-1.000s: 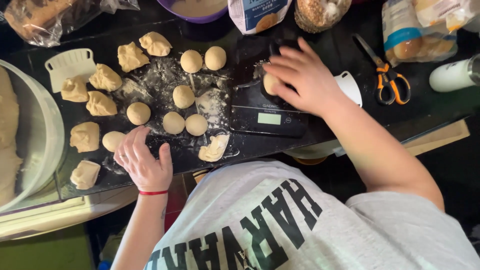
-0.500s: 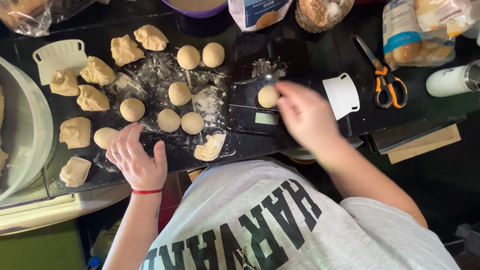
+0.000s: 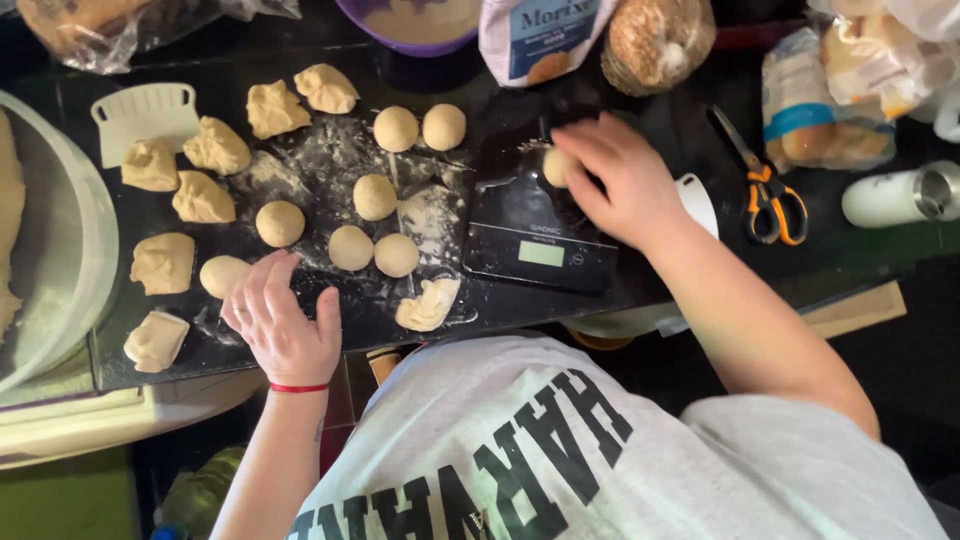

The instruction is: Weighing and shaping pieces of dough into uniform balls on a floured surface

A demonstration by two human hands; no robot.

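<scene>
The right hand (image 3: 625,185) curls its fingers around a dough ball (image 3: 556,166), holding it on the black kitchen scale (image 3: 535,235). The left hand (image 3: 283,320) lies open, palm down, on the floured dark worktop (image 3: 330,160), its fingers just beside another rounded dough ball (image 3: 222,275). Rough dough pieces (image 3: 163,263) sit to the left, and orange-handled scissors (image 3: 768,195) lie to the right of the scale.

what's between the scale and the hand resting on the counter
In the head view, a flattened scrap of dough lies on the floury black counter between the kitchen scale and the resting hand, with two rounded dough balls just above that stretch.
</scene>
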